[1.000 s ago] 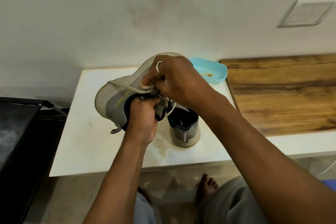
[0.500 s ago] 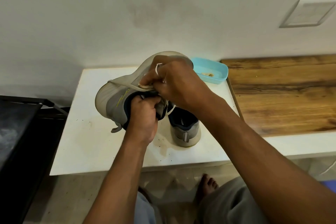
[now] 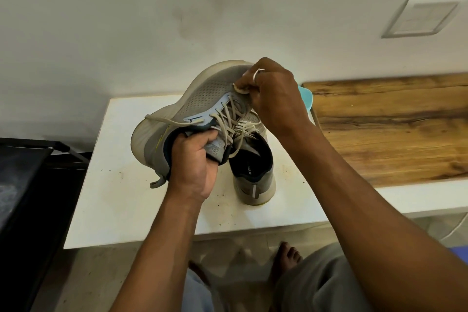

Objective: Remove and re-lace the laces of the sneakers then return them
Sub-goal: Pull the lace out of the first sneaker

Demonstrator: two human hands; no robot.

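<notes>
A white bench (image 3: 121, 185) sits before me, with a black rack (image 3: 30, 185) to its left and a wooden slab (image 3: 392, 129) to its right. A blue tray (image 3: 307, 99) at the far edge is mostly hidden behind my right hand (image 3: 273, 99). The second sneaker (image 3: 255, 177) stands on the bench, heel toward me, partly covered by the held sneaker (image 3: 202, 94), which I hold raised above the bench with its toe pointing far. My left hand (image 3: 195, 167) grips its collar, fingers (image 3: 206, 135) curled tight into the opening. My right fingers are pressed together, pinching the lace (image 3: 228, 119) at the far end of the eyelet rows. A second ago this hand sat close over the left one and hid the lacing. Now it has shifted toward the toe, and the crossed lace shows.
</notes>
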